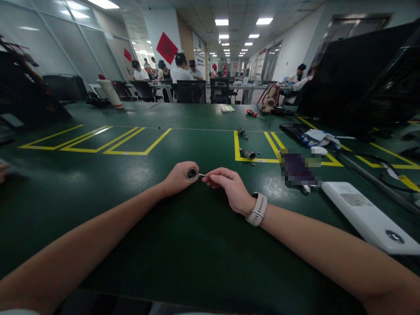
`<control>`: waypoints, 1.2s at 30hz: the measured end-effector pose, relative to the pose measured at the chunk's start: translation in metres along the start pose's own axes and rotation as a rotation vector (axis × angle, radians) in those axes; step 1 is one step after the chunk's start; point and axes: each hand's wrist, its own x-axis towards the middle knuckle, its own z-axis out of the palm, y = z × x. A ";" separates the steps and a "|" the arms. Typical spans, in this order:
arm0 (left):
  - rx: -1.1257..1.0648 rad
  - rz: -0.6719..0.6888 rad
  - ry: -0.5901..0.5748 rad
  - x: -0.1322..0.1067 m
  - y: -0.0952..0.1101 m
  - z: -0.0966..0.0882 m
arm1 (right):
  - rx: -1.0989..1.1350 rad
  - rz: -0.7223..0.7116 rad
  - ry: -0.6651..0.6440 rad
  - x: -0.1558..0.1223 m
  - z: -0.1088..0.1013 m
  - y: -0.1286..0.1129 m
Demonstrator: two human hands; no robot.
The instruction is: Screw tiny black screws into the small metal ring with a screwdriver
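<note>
My left hand [179, 178] is closed around a round metal part [191, 174], with its dark, hollow end facing me. My right hand [231, 188] pinches a thin metal rod [201, 175]; the rod's far end reaches the side of the round part, and I cannot tell whether it goes in. Both hands are just above the green tabletop [197, 245]. To the right, inside a yellow-taped area, lie two similar metal parts with shafts, one nearer [248, 154] and one farther [242, 132]. A tiny dark piece [253, 164] lies by the nearer one.
A red-handled screwdriver [252, 112] lies farther back. On the right are a white power bank [367, 214], a blurred phone [298, 168], gloves [320, 138] and cables [370, 170]. Another person's hand [3, 171] shows at the left edge. A tall pale container [110, 92] stands back left.
</note>
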 end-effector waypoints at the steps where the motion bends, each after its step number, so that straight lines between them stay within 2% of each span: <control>1: 0.011 -0.010 -0.001 0.000 0.001 0.000 | -0.060 -0.038 0.001 -0.002 0.001 0.000; 5: 0.135 -0.012 -0.047 0.001 0.004 0.000 | -0.423 -0.206 0.017 -0.009 0.005 -0.003; 7: 0.189 -0.006 -0.064 0.001 0.006 0.000 | -0.497 -0.225 0.009 -0.010 0.006 -0.004; 9: 0.206 0.009 -0.072 0.000 0.007 -0.001 | -0.437 -0.189 -0.008 -0.008 0.005 -0.004; 11: 0.187 0.032 -0.070 -0.001 0.007 -0.002 | -0.273 -0.122 -0.014 -0.004 0.003 -0.003; 14: 0.091 0.044 -0.049 -0.003 0.005 -0.003 | 0.008 -0.002 0.001 0.002 0.000 -0.002; 17: 0.011 0.042 -0.033 -0.003 0.004 -0.002 | 0.140 0.074 0.018 0.004 -0.001 0.000; 20: 0.030 0.036 -0.035 -0.002 0.004 -0.002 | 0.111 0.034 0.028 0.002 0.000 0.002; 24: 0.157 0.013 -0.060 -0.001 0.008 -0.001 | -0.149 -0.122 0.026 -0.005 0.002 0.000; 27: 0.213 0.010 -0.077 0.000 0.009 -0.001 | -0.279 -0.133 -0.009 -0.006 0.003 -0.002; 29: 0.213 0.024 -0.083 0.000 0.009 -0.002 | -0.213 -0.081 -0.027 -0.004 0.002 -0.003; 33: 0.122 0.067 -0.090 -0.002 0.006 -0.002 | 0.092 0.057 -0.010 0.004 -0.002 -0.001; 36: 0.033 0.067 -0.078 -0.003 0.004 -0.002 | 0.178 0.100 -0.017 0.006 -0.003 0.000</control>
